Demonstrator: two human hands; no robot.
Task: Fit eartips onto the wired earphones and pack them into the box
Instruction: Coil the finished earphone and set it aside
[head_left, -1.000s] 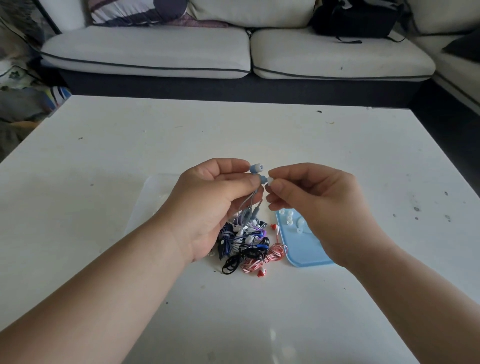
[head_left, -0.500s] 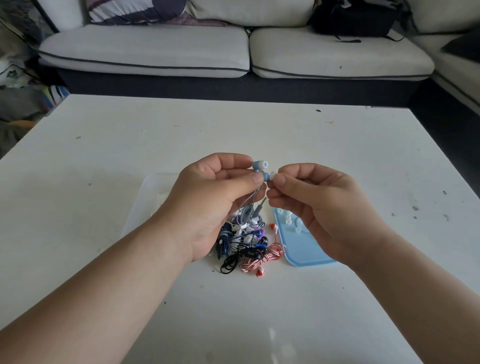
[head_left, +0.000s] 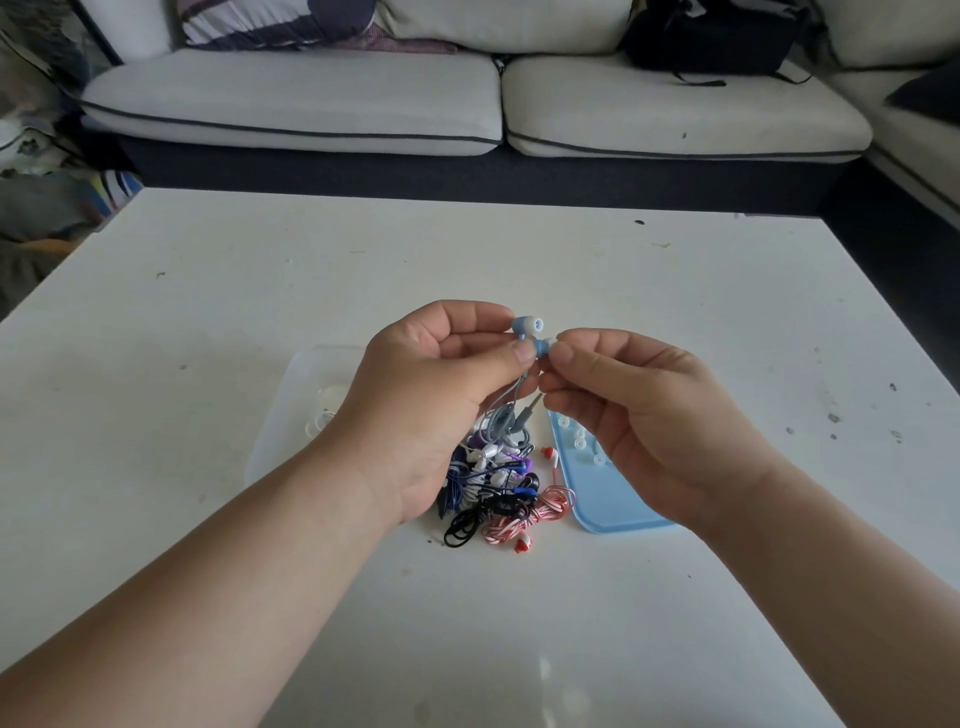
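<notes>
My left hand (head_left: 441, 395) grips a pair of light-blue wired earphones (head_left: 525, 326) above the table, their grey cable and plug hanging below the fingers. One earbud sticks up free with a white eartip on it. My right hand (head_left: 644, 415) pinches a small white eartip (head_left: 549, 344) against the second earbud. Under my hands lies a pile of tangled earphones (head_left: 498, 488) in black, blue, purple, white and red-striped colours. A blue tray (head_left: 608, 512) with several loose white eartips sits right of the pile. A clear plastic box (head_left: 291, 415) lies left of it, partly hidden by my left wrist.
The white table (head_left: 675, 291) carries small dark specks toward its right side. A grey sofa (head_left: 363, 104) with a black bag stands beyond the far edge. Cluttered fabric lies on the floor at the far left.
Both hands have risen slightly and drawn closer together. My right fingers have pushed the eartip further onto the second earbud.
</notes>
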